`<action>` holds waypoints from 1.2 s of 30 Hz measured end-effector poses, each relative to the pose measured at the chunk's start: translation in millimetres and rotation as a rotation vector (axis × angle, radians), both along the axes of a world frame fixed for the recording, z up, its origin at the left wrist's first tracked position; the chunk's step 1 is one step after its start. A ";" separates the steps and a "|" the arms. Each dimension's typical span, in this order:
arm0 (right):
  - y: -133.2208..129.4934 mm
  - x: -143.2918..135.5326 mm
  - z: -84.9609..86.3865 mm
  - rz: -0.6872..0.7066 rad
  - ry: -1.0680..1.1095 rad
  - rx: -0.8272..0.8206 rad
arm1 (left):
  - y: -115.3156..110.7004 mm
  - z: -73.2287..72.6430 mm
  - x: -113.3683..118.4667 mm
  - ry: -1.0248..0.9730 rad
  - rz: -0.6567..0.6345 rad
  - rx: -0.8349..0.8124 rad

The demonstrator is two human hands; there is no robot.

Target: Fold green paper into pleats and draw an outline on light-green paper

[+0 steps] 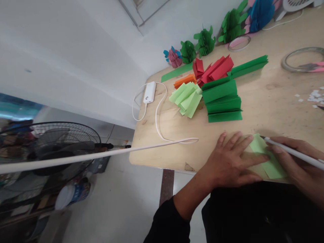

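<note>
A light green strip of paper [272,166] lies on the table near its front edge. My left hand [234,162] is spread flat, its fingers pressing on the strip's left side. In my right hand [291,158] is a white pen [296,152], gripped with its dark tip at the strip's upper right edge. Just beyond my hands lie folded papers: a dark green stack [222,99], a light green stack [187,98], a red bundle [215,71] and an orange piece [184,81].
A white power bank [150,91] with a white cable [158,118] occupies the table's left side. Honeycomb paper figures [205,42] line the wall. Tape rolls [303,60] and paper scraps [316,96] lie at right. Below left stands a fan [63,145].
</note>
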State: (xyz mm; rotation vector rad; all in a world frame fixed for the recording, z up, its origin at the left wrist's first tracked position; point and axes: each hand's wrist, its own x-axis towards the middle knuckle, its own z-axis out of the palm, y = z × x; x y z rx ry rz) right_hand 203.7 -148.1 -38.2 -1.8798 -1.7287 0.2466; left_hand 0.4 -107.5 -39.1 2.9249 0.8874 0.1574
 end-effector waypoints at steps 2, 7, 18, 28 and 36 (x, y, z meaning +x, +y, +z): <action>0.5 0.6 -0.2 0.017 -0.005 -0.004 | -0.2 -0.5 -0.5 0.004 0.002 -0.001; 1.4 3.0 -1.6 0.023 -0.016 0.011 | -3.7 -0.8 -0.4 0.021 0.042 -0.003; 2.9 2.5 -6.2 0.056 -0.069 0.089 | -16.6 -10.2 14.9 -0.138 0.261 0.036; 3.2 3.0 -6.6 0.071 -0.076 0.131 | -17.2 -6.4 15.5 -0.125 0.194 0.043; 3.8 3.5 -9.3 0.069 -0.070 0.082 | -16.7 -2.6 8.2 -0.007 0.117 -0.001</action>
